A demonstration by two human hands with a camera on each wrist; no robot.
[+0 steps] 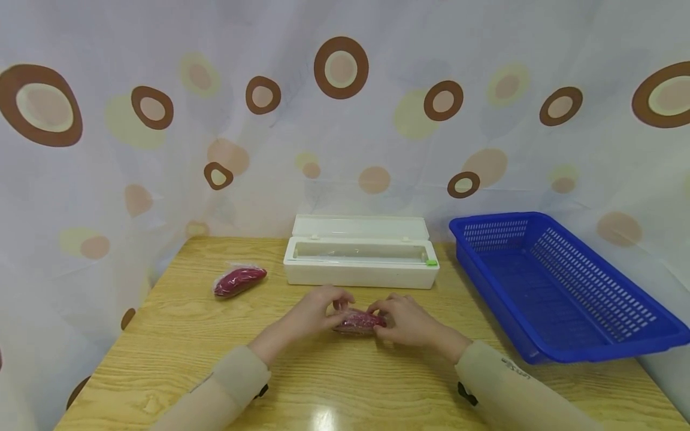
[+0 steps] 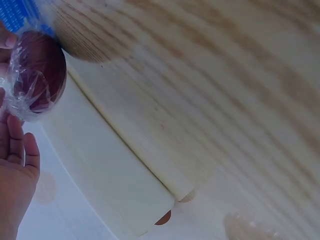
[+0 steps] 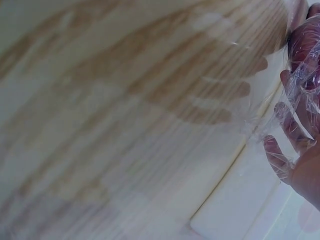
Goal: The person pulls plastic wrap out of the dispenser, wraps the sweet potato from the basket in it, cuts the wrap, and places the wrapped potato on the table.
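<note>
A reddish-purple sweet potato point(image 1: 357, 322) in clear plastic film lies on the table between both hands. My left hand point(image 1: 319, 311) holds its left end between thumb and fingers. At the other end, my right hand point(image 1: 405, 320) pinches it with thumb and fingertips. The left wrist view shows the rounded wrapped sweet potato point(image 2: 44, 72) close up, crinkled film around it. In the right wrist view, loose clear film point(image 3: 295, 95) stretches over the fingers of the right hand point(image 3: 305, 165). A second film-wrapped sweet potato point(image 1: 239, 281) lies to the left, apart from the hands.
Behind the hands stands a white cling-film box point(image 1: 361, 275) with its lid point(image 1: 360, 227) raised and a green slider point(image 1: 431, 262) at its right end. A blue plastic basket point(image 1: 496, 299) occupies the right side of the wooden table point(image 1: 178, 359). A patterned curtain point(image 1: 377, 137) hangs behind.
</note>
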